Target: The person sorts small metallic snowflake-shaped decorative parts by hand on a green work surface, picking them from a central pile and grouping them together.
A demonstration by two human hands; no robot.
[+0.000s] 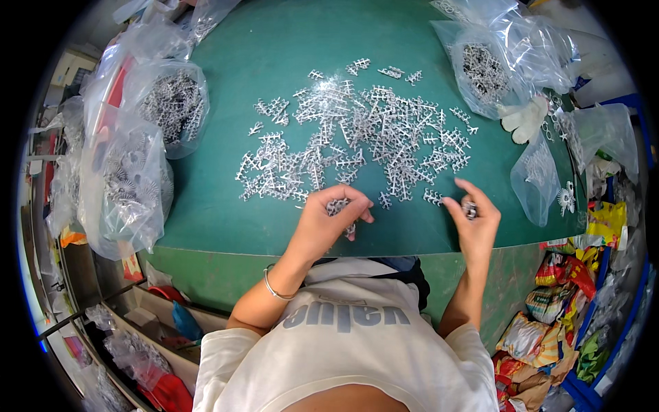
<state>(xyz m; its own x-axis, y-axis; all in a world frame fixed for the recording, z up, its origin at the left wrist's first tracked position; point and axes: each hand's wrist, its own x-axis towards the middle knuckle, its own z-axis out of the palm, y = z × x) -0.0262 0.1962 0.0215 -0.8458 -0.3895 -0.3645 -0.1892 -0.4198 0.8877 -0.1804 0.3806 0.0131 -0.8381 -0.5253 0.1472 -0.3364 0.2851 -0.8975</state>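
I should pinch gently the loose pc [432, 197] nr the table's [405, 237] near edge, w/ L hand [329, 216] clamped on silver pcs [336, 207], R hand [478, 223] curled on some too, thumb & forefinger apart.

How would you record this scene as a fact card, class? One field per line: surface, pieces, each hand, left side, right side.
Surface: green table
Pieces: many silvery branched pieces, spread loosely in the middle
Left hand: holds a cluster of small pieces
Right hand: curled around a small handful, thumb and forefinger apart, thumb tip near a loose piece
Left side: clear bag of dark-looking pieces
Right side: another filled bag, white glove
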